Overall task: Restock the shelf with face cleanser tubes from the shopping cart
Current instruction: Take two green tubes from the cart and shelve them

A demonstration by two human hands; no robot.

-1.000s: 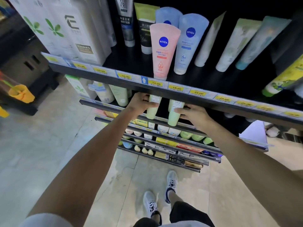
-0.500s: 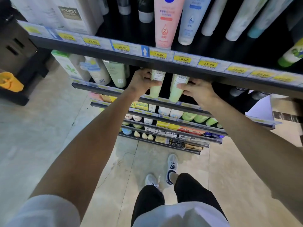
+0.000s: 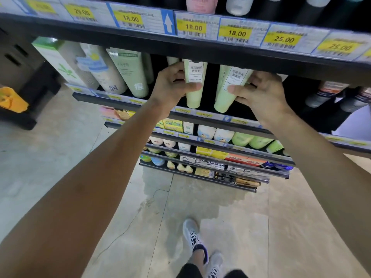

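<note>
Two pale green face cleanser tubes stand cap-down on the second shelf (image 3: pixel 200 115), under the top shelf's price rail (image 3: pixel 200 47). My left hand (image 3: pixel 170 87) grips the left tube (image 3: pixel 193 91), thumb across its front. My right hand (image 3: pixel 259 93) holds the right tube (image 3: pixel 228 93), which leans to the left, with the thumb on its front and the fingers curled behind it. The tops of both tubes are hidden by the upper shelf. No shopping cart is in view.
More tubes and a boxed product (image 3: pixel 124 73) fill the same shelf to the left; dark bottles (image 3: pixel 329 93) stand to the right. Lower shelves (image 3: pixel 220 157) hold jars and boxes. A yellow object (image 3: pixel 12 99) sits at the far left. My feet (image 3: pixel 192 237) stand on the tiled floor.
My head has dropped and moved closer, so the top shelf's products slid out of view. Both hands stay on the same two green tubes; the right tube now leans more.
</note>
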